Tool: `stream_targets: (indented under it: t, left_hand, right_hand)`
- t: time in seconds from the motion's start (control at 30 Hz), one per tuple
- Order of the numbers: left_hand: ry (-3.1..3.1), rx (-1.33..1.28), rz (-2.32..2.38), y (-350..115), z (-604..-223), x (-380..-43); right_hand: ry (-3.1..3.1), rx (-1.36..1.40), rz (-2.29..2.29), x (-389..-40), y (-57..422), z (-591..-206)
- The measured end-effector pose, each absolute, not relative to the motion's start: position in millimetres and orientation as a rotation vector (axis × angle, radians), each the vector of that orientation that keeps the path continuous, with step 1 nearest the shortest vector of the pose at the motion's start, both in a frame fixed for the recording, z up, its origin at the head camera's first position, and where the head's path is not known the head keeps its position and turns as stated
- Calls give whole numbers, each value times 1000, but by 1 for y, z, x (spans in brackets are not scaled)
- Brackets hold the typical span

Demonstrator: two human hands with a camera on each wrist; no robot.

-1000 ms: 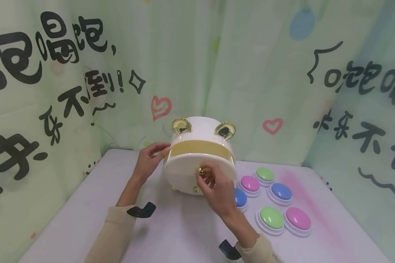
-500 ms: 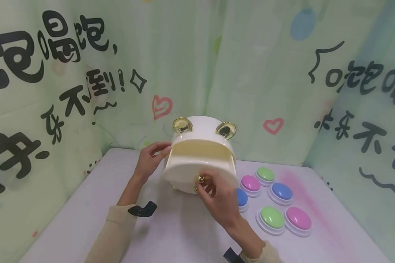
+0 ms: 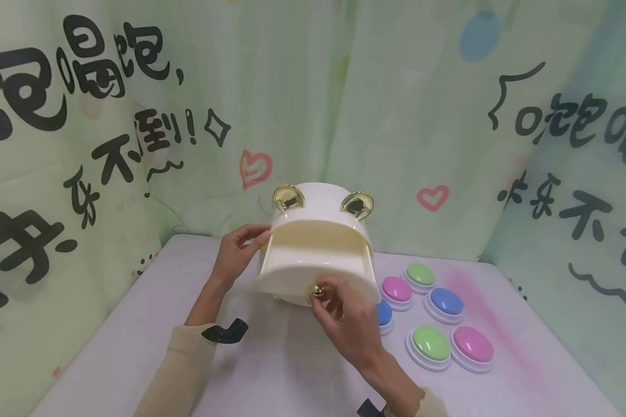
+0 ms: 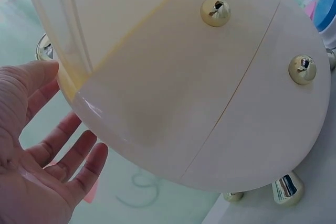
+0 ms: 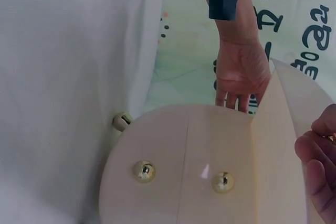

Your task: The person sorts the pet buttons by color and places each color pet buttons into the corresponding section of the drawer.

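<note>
A white round-fronted drawer box (image 3: pixel 323 200) with gold ear shapes stands on the table, its top drawer (image 3: pixel 284 279) pulled out toward me. My right hand (image 3: pixel 346 318) pinches the gold knob (image 3: pixel 318 291) on this drawer's front; in the right wrist view its fingers (image 5: pixel 317 148) show at the right edge. On the box's left edge, my left hand (image 3: pixel 238 252) holds on with thumb and fingertips. The left wrist view shows the thumb (image 4: pixel 42 72) at the rim beside the drawer opening, the other fingers spread along the side. Two lower gold knobs (image 4: pixel 216 12) show there.
Right of the box sit several dome buttons on white bases, among them a green button (image 3: pixel 431 343), a pink button (image 3: pixel 473 346) and a blue button (image 3: pixel 446 301). A printed curtain (image 3: pixel 302 116) rises behind the white table (image 3: pixel 271 370).
The top drawer has slid further out toward me, showing more of its inside. My right hand has moved toward me and down with the knob. The left hand has stayed in place.
</note>
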State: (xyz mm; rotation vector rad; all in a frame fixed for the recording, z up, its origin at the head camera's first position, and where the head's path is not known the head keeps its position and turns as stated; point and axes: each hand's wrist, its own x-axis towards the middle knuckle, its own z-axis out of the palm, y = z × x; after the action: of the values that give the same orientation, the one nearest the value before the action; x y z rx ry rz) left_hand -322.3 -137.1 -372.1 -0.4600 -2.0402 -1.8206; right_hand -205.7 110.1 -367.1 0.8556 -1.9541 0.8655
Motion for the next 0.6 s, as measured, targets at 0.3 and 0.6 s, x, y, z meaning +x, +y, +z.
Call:
stream_targets:
  t: [0.3,0.6]
  left_hand:
    - [-2052,-455,-1818,-137,-370,-321]
    - [-2056,-450,-1817,-137,-370,-322]
  right_hand:
    - [-1926,890,985,-201,118,-357]
    - [-1812,802,955,-199,138,-340]
